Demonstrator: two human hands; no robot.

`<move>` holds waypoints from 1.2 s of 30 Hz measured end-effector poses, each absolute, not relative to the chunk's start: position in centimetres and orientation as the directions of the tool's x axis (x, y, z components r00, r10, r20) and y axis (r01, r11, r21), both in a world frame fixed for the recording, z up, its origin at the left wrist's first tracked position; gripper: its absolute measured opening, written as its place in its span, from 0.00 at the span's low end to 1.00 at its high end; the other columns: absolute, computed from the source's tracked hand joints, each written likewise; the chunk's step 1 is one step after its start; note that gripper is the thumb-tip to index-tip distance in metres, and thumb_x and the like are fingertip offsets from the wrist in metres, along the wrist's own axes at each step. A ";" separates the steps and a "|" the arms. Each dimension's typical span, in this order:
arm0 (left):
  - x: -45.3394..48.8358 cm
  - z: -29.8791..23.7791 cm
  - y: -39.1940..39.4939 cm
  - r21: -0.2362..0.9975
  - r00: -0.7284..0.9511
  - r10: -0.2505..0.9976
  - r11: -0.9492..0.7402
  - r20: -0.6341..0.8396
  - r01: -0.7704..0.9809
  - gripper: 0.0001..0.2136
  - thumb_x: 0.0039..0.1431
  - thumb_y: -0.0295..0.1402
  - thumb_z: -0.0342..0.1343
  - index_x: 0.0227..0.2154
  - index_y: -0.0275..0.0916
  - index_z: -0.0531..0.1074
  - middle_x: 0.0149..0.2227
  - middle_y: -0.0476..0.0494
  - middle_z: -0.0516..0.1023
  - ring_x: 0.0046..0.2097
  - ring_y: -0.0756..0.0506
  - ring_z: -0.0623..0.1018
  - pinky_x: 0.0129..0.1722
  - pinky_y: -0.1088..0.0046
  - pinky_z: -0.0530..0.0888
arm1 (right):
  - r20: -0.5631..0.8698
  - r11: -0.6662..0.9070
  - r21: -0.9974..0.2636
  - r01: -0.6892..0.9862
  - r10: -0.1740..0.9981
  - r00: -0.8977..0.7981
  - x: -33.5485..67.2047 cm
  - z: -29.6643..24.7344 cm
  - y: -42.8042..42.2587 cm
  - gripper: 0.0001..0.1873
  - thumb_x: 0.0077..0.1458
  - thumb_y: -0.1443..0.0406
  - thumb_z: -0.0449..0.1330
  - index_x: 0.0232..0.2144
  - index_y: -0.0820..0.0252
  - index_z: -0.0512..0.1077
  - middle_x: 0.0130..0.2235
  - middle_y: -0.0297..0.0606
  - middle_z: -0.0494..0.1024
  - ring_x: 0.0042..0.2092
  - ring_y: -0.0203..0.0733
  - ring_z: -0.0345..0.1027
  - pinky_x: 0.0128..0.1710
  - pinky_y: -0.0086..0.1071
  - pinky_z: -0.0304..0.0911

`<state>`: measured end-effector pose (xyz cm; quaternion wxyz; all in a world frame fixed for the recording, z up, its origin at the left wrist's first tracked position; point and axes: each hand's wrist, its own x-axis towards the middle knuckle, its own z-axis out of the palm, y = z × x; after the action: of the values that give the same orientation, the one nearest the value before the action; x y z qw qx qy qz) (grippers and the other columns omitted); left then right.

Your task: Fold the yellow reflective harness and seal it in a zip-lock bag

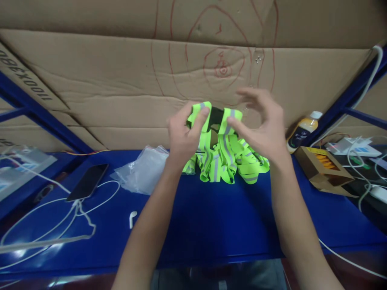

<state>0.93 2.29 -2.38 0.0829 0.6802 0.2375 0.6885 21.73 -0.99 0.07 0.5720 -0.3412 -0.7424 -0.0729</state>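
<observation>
A neon yellow-green reflective vest (pixel 225 159) with grey stripes hangs bunched over the blue table (pixel 211 225), its lower folds resting on the surface. My left hand (pixel 183 137) pinches the vest's upper left strap between thumb and fingers. My right hand (pixel 263 125) grips the upper right strap with its thumb, the other fingers curled above. A black patch shows between the two straps.
A crumpled clear plastic bag (pixel 142 171) lies left of the vest. A black phone (pixel 87 181) on a white cable and a white earbud (pixel 132 218) lie further left. A juice bottle (pixel 302 131), an open cardboard box (pixel 325 169) and chargers sit right. A cardboard wall stands behind.
</observation>
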 end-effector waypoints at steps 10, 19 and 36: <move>1.6 -2.9 2.8 0.529 -0.322 0.448 -0.815 0.834 0.237 0.22 0.70 0.53 0.61 0.27 0.41 0.74 0.24 0.52 0.68 0.28 0.50 0.69 0.29 0.70 0.64 | 0.943 0.777 -0.256 0.575 0.330 -0.026 21.4 -0.6 -0.5 0.06 0.65 0.58 0.69 0.39 0.52 0.85 0.38 0.36 0.87 0.39 0.46 0.81 0.44 0.42 0.75; 1.3 -3.3 3.9 0.586 -0.548 0.407 -0.786 0.731 0.196 0.22 0.70 0.54 0.61 0.30 0.39 0.74 0.29 0.49 0.76 0.34 0.49 0.76 0.34 0.70 0.70 | 0.850 0.819 -0.175 0.547 0.406 -0.336 21.5 0.0 -1.7 0.17 0.61 0.49 0.72 0.32 0.55 0.79 0.29 0.32 0.79 0.30 0.38 0.71 0.35 0.36 0.66; 0.0 -5.6 7.5 0.732 -0.623 0.510 -0.663 0.594 0.155 0.10 0.68 0.35 0.59 0.47 0.44 0.65 0.43 0.45 0.72 0.43 0.46 0.77 0.47 0.68 0.77 | 0.970 0.706 -0.240 0.666 0.189 0.150 22.4 -0.3 -0.5 0.13 0.73 0.54 0.57 0.46 0.49 0.80 0.45 0.42 0.82 0.54 0.56 0.77 0.60 0.56 0.69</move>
<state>-0.05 7.46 -5.58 0.1097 0.4202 0.3954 0.8093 22.40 -0.49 -0.28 0.6776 -0.3405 -0.6276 -0.1762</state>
